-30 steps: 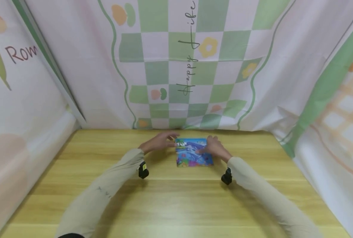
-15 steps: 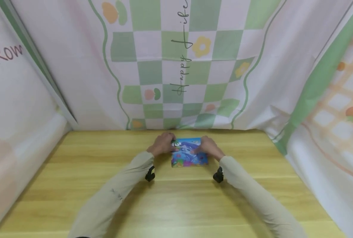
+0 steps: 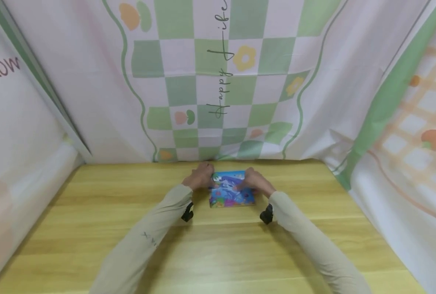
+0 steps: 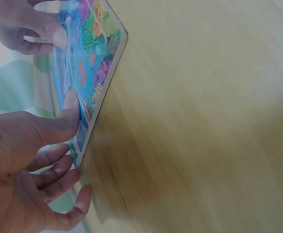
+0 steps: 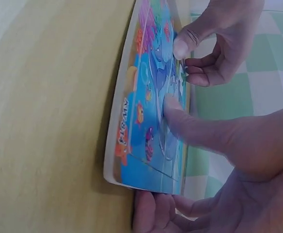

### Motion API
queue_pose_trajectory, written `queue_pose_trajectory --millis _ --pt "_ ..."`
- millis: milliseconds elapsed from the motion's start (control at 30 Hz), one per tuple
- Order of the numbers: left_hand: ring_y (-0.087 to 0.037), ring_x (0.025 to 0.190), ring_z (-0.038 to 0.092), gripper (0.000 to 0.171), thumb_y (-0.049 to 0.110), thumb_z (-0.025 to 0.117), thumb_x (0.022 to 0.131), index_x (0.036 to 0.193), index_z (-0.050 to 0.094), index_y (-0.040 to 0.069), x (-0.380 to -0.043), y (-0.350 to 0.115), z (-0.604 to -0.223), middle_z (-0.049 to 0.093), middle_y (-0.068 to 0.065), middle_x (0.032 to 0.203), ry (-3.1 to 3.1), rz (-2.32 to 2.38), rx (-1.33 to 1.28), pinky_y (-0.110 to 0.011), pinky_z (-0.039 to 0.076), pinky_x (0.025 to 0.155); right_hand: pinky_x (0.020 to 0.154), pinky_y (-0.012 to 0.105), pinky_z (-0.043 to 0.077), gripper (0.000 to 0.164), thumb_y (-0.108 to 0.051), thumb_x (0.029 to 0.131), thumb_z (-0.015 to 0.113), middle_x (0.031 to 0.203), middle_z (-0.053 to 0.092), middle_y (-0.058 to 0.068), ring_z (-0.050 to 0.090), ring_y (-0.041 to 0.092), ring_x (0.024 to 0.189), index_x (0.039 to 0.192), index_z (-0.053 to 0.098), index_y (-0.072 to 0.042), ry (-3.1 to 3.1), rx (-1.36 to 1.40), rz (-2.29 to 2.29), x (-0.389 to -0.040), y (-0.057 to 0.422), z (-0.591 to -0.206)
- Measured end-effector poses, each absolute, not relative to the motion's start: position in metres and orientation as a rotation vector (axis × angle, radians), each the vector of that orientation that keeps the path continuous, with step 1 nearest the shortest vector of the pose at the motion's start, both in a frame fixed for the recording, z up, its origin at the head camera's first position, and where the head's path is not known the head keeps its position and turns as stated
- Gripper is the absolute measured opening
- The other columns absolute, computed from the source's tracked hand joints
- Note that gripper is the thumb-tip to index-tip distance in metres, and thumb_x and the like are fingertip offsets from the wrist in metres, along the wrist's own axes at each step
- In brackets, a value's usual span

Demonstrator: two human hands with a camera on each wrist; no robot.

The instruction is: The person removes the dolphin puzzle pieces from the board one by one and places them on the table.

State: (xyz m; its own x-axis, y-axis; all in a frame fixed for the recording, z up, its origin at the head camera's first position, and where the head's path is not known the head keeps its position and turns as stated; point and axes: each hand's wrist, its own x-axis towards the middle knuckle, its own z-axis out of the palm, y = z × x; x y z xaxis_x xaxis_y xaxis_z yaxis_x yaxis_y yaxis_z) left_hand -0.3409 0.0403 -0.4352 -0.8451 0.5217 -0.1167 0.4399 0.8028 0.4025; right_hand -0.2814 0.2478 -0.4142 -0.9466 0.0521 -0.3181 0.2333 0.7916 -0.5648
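A flat jigsaw puzzle board lies near the back of the wooden table, printed with a bright sea picture of a dolphin, fish and coral. Its glossy face shows creases like clear film, and a thick pale edge shows in the left wrist view. My left hand pinches the left side, thumb on the picture and fingers at the edge. From the right, my right hand grips the board, thumb flat on its face and fingers tucked partly out of sight beneath the edge.
Wooden tabletop stretches toward the front. Behind the board hangs a green-and-white checked curtain, close to the table's back edge. More printed cloth hangs at left and right. Both wrists wear small black cameras.
My left hand has come in from the left, fingers loose at first, and now pinches the board's left side. My right hand keeps its grip. The head view has shifted slightly.
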Motion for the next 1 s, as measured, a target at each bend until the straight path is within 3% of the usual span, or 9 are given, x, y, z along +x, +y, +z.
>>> queue_pose_trajectory --millis 100,200,333,433,633,733,867,1000 --pt "-0.034 0.124 0.05 0.037 0.029 0.082 0.091 0.099 0.054 0.006 -0.341 0.039 -0.435 0.056 -0.015 0.119 2.758 0.553 0.758 -0.066 0.03 0.122 0.079 0.037 0.059 0.092 -0.032 0.094 0.079 0.126 0.055 0.03 0.06 0.033 0.099 0.148 0.026 0.021 2.694 0.24 -0.859 -0.282 0.245 -0.415" --pt "-0.035 0.124 0.05 0.037 0.028 0.083 0.09 0.1 0.056 0.004 -0.341 0.037 -0.435 0.056 -0.016 0.12 2.75 0.574 0.76 -0.066 0.029 0.123 0.072 0.031 0.059 0.096 -0.036 0.095 0.078 0.123 0.06 0.031 0.063 0.029 0.091 0.15 0.024 0.022 2.734 0.226 -0.766 -0.283 0.241 -0.417" --pt "-0.042 0.141 0.041 0.06 0.027 0.085 0.088 0.128 0.054 -0.004 -0.344 0.035 -0.437 0.048 -0.027 0.144 2.744 0.632 0.761 -0.068 0.024 0.124 0.065 0.028 0.057 0.095 -0.035 0.094 0.079 0.127 0.059 0.033 0.062 0.026 0.084 0.149 0.027 0.023 2.773 0.207 -0.704 -0.288 0.24 -0.418" --pt "-0.045 0.149 0.033 0.07 0.027 0.085 0.088 0.138 0.048 -0.006 -0.344 0.033 -0.438 0.039 -0.031 0.155 2.742 0.658 0.765 -0.068 0.022 0.124 0.066 0.03 0.058 0.097 -0.035 0.094 0.08 0.135 0.055 0.035 0.062 0.028 0.086 0.151 0.024 0.021 2.742 0.232 -0.701 -0.292 0.239 -0.417" --pt "-0.041 0.142 0.04 0.052 0.026 0.084 0.089 0.122 0.055 -0.001 -0.345 0.029 -0.437 0.049 -0.025 0.144 2.736 0.677 0.804 -0.069 0.025 0.123 0.083 0.039 0.061 0.101 -0.052 0.101 0.065 0.146 0.049 0.036 0.063 0.033 0.105 0.156 0.018 0.018 2.658 0.309 -0.705 -0.3 0.235 -0.412" --pt "-0.04 0.136 0.043 0.049 0.026 0.084 0.089 0.119 0.057 0.0 -0.345 0.029 -0.438 0.052 -0.022 0.137 2.733 0.686 0.826 -0.068 0.029 0.122 0.083 0.04 0.061 0.095 -0.056 0.1 0.064 0.138 0.055 0.032 0.063 0.033 0.105 0.152 0.03 0.015 2.665 0.375 -0.717 -0.302 0.232 -0.411" --pt "-0.036 0.133 0.044 0.046 0.028 0.082 0.091 0.12 0.058 0.0 -0.345 0.029 -0.441 0.054 -0.02 0.133 2.725 0.687 0.868 -0.064 0.033 0.119 0.068 0.038 0.063 0.079 -0.051 0.098 0.069 0.109 0.062 0.023 0.065 0.031 0.088 0.139 0.044 0.012 2.722 0.431 -0.654 -0.303 0.231 -0.413" --pt "-0.037 0.132 0.044 0.045 0.028 0.081 0.093 0.118 0.058 -0.002 -0.345 0.026 -0.444 0.054 -0.02 0.131 2.71 0.738 0.922 -0.071 0.027 0.12 0.061 0.038 0.062 0.073 -0.05 0.098 0.07 0.101 0.06 0.02 0.064 0.031 0.083 0.131 0.05 0.012 2.778 0.414 -0.583 -0.304 0.232 -0.417"
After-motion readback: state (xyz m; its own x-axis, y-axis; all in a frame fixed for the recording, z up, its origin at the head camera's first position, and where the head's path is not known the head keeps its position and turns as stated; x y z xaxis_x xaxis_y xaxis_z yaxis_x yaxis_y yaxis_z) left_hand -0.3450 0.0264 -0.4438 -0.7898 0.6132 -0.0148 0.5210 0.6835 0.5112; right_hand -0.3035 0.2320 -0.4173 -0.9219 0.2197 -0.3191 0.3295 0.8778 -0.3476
